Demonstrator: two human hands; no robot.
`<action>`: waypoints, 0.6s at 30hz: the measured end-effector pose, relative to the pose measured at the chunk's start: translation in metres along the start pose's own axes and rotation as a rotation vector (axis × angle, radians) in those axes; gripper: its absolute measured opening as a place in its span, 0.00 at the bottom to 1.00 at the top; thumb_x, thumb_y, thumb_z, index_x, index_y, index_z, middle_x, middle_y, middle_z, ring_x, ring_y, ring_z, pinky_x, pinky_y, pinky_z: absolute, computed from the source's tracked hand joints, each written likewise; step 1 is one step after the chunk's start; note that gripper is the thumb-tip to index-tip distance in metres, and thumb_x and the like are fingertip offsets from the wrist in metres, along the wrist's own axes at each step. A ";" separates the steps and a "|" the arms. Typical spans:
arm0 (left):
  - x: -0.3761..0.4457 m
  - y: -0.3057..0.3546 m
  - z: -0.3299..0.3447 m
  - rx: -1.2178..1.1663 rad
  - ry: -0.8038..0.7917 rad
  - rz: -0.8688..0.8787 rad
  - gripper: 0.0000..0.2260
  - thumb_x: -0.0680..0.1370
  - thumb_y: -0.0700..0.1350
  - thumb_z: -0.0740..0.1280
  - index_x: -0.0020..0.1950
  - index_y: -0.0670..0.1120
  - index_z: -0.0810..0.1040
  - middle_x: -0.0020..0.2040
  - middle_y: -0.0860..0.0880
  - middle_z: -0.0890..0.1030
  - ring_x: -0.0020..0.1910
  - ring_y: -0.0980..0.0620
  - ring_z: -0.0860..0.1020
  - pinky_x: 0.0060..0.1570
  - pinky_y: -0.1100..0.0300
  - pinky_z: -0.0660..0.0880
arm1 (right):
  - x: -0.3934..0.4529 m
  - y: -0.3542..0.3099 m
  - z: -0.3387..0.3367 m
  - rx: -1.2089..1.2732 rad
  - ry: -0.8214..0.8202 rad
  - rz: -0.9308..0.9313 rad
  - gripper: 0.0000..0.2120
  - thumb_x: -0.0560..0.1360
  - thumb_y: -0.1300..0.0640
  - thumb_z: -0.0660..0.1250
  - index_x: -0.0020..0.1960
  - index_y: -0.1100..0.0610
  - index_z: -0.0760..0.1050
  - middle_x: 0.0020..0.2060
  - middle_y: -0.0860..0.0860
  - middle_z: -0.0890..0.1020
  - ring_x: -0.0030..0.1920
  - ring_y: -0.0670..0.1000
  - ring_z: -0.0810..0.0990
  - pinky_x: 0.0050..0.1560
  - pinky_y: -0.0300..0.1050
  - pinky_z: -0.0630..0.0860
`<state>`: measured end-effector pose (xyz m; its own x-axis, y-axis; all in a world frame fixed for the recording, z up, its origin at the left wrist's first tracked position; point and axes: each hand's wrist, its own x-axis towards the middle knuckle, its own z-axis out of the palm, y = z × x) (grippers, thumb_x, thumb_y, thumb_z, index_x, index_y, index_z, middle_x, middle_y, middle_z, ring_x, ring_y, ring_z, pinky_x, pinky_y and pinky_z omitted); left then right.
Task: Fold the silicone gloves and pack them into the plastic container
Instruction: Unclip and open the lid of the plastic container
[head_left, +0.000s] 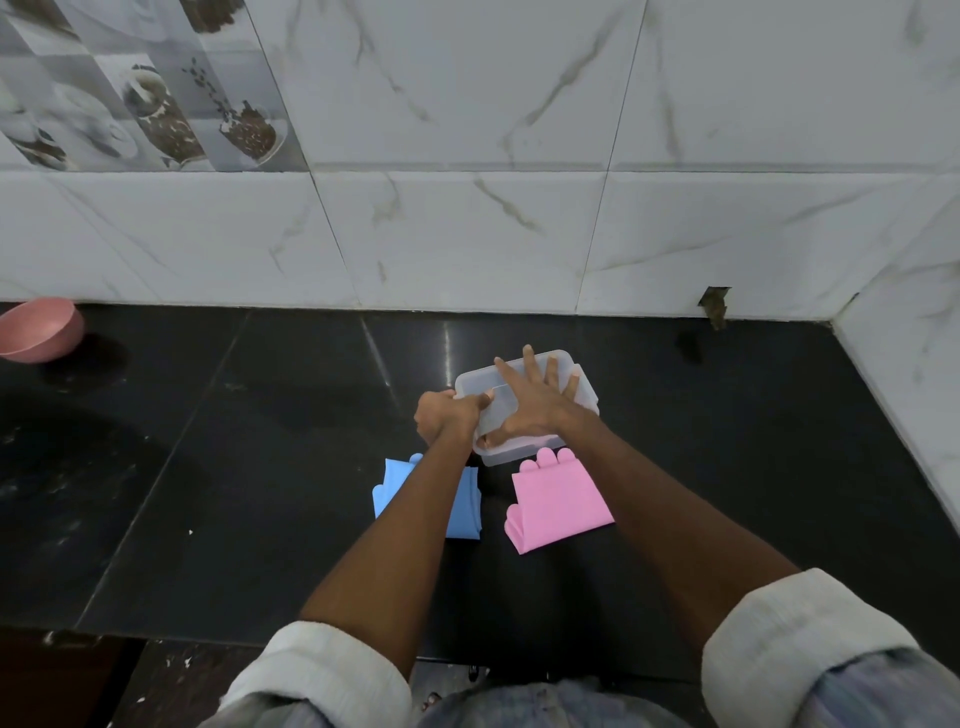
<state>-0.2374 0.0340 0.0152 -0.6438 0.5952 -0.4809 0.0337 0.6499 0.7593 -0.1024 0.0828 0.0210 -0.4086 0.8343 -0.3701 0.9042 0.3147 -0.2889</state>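
Both hands on the lidded container, two folded gloves waiting beside it

The plastic container (524, 410) sits mid-worktop, translucent, rounded corners, lid on; it looks light and stiff, likely to skate on the glossy stone, so I'd steady it from above and pry at the rim. That's how it stands: right hand (535, 402) flat on the lid, fingers spread, an open grip pressing down; left hand (447, 415) at the container's 9 o'clock edge, its grip curled onto the rim, thumb on top. At the container's 6 o'clock, almost touching, lies the pink glove (558, 506), folded flat, soft and floppy, probably tacky; take it across the fold. At 7 o'clock the blue glove (457, 499), partly under the left forearm. Polished black worktop (234, 467); pink bowl (39, 330) far off at 9 o'clock; marbled wall tiles (467, 234) behind.
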 end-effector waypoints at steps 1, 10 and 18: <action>-0.001 0.000 -0.001 0.008 0.001 0.008 0.28 0.67 0.53 0.85 0.63 0.43 0.84 0.58 0.42 0.86 0.55 0.42 0.86 0.51 0.50 0.84 | 0.000 0.002 0.001 -0.012 -0.016 -0.022 0.65 0.62 0.28 0.77 0.83 0.40 0.38 0.82 0.53 0.32 0.81 0.66 0.30 0.75 0.75 0.35; -0.001 0.009 -0.007 0.113 0.016 0.029 0.29 0.67 0.55 0.84 0.62 0.42 0.84 0.59 0.42 0.86 0.55 0.43 0.86 0.53 0.48 0.85 | -0.005 0.011 0.013 -0.191 0.123 -0.188 0.64 0.62 0.37 0.81 0.84 0.45 0.42 0.83 0.55 0.43 0.83 0.62 0.38 0.79 0.71 0.44; 0.002 0.024 -0.010 0.266 -0.032 0.034 0.26 0.70 0.53 0.82 0.61 0.40 0.82 0.57 0.42 0.85 0.55 0.43 0.85 0.50 0.52 0.84 | -0.002 -0.003 0.017 -0.264 0.115 -0.261 0.61 0.63 0.41 0.81 0.83 0.43 0.44 0.82 0.59 0.48 0.83 0.64 0.42 0.80 0.70 0.47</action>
<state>-0.2457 0.0458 0.0371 -0.6149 0.6307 -0.4735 0.2575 0.7280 0.6354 -0.1068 0.0723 0.0077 -0.6265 0.7510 -0.2084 0.7784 0.6167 -0.1177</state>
